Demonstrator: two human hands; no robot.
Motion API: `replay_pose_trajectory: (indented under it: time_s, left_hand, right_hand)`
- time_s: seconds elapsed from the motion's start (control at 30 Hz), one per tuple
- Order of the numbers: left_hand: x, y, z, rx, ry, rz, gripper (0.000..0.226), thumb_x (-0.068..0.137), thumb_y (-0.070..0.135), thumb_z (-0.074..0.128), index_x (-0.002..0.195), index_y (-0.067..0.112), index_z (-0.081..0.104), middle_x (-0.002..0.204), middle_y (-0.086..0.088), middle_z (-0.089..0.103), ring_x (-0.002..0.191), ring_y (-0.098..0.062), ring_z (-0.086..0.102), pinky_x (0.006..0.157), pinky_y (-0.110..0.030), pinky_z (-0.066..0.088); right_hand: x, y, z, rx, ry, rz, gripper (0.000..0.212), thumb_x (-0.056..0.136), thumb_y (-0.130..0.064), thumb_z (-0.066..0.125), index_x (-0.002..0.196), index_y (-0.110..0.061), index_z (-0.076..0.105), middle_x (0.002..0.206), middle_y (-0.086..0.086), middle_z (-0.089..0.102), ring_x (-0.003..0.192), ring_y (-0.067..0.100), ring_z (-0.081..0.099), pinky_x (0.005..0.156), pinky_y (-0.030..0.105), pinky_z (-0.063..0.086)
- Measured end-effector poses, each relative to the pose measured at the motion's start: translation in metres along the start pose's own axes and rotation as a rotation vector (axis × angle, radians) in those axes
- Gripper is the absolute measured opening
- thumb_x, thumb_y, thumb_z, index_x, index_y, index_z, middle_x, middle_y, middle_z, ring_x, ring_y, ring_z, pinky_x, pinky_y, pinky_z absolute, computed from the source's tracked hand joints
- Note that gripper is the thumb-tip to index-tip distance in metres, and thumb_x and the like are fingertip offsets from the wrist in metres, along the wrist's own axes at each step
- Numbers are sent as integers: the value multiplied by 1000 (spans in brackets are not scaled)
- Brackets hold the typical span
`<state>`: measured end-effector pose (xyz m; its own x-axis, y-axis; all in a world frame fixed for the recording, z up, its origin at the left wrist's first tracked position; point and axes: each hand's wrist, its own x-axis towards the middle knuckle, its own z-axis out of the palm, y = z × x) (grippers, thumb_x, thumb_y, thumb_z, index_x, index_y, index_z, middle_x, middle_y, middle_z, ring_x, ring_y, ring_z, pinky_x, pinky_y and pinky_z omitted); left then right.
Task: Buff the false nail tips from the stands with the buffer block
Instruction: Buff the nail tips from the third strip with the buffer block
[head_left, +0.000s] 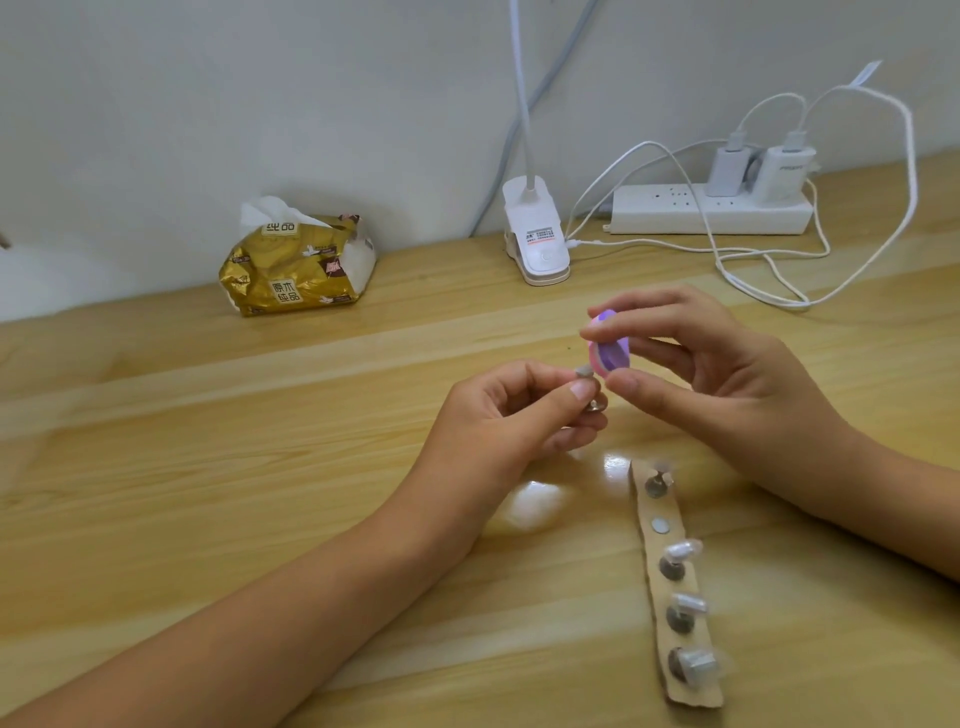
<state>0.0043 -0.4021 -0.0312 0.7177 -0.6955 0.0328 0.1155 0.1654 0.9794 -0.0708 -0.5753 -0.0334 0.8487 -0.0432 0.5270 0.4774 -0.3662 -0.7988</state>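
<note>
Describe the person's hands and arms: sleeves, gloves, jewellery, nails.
Both are bare. The left hand and right hand wear no gloves, and no rings show. The left forearm and right forearm are uncovered to the frame edge: no sleeve, watch or bracelet in view. The visible nails look short and unpainted.

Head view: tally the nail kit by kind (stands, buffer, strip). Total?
Small metal nail-tip stands standing on the strip: 4
Matching stand pinched in the left hand: 1
Pink-and-purple buffer block held in the right hand: 1
Brown cardboard strip: 1
Total: 7
</note>
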Motion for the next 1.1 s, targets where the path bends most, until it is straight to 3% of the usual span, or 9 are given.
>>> replay_pose_trajectory:
  time_s: [0.13,0.3,0.43,0.63,0.77,0.9,1.0,1.1]
  left_hand:
    - [-1,0,0,5,-15,-6,9,88,9,63,92,4,69,81,-3,73,80,-14,71,74,-21,55]
    - [-1,1,2,24,-24,10,11,76,21,68,81,13,70,78,-2,72,78,-12,70,72,-20,55]
    - [0,0,1,28,-8,3,16,75,21,68,85,8,69,76,0,72,76,-10,70,71,-19,55]
    - [0,0,0,-19,-2,-5,9,77,16,69,84,11,71,79,-3,72,78,-14,71,72,-20,55]
    - [1,-1,0,-35,1,1,9,77,17,69,84,13,73,83,-5,73,80,-15,71,73,-20,55]
    - [1,-2,-1,14,0,21,12,75,23,69,83,14,72,79,-2,72,78,-12,69,77,-22,56]
    - [1,-3,-1,26,9,22,10,76,21,69,82,13,72,79,-1,71,77,-10,69,77,-22,56]
    - [1,-3,-1,46,-1,34,14,75,23,68,83,13,71,79,-1,70,77,-10,68,78,-22,56]
  right_hand:
    - [0,-1,0,-55,-3,7,33,89,-9,63,121,-16,62,127,14,53,122,18,57,106,26,44]
    - [-3,-1,2,-272,-19,-148,27,89,-19,66,116,-17,65,120,12,53,119,25,54,103,38,46]
    - [-3,0,0,-225,17,-110,26,87,-24,65,113,-21,65,117,10,53,116,24,56,102,41,47]
    - [-2,4,-1,-171,21,-80,26,90,-19,71,115,-22,65,117,10,53,119,22,56,104,34,46]
    - [-2,3,-2,-235,42,-93,28,89,-20,69,117,-21,65,118,9,53,121,24,54,104,42,46]
    - [-2,3,0,-362,13,-184,27,88,-16,70,115,-14,67,117,12,53,116,19,55,103,34,44]
    - [-1,2,-1,-328,37,-138,27,86,-13,67,113,-15,67,116,11,53,117,20,54,103,38,45]
    - [-2,2,0,-357,21,-160,26,86,-15,69,112,-15,68,114,10,53,114,19,54,102,29,43]
